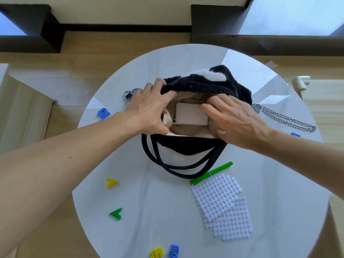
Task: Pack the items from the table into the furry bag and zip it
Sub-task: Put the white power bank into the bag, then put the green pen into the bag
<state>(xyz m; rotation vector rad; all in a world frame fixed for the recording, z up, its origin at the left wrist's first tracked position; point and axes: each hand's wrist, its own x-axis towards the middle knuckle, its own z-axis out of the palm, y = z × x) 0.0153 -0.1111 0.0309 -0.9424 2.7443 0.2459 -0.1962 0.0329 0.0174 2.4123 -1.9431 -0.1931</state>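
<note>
Two hands [149, 107] at one furry bag [204, 84]; five clips [111, 182], one pen [211, 173].

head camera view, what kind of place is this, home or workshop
Probably a room in a home, not a workshop: a round glossy white table stands on light wooden plank flooring, with a dark-framed window and a cream wall beyond.
</note>
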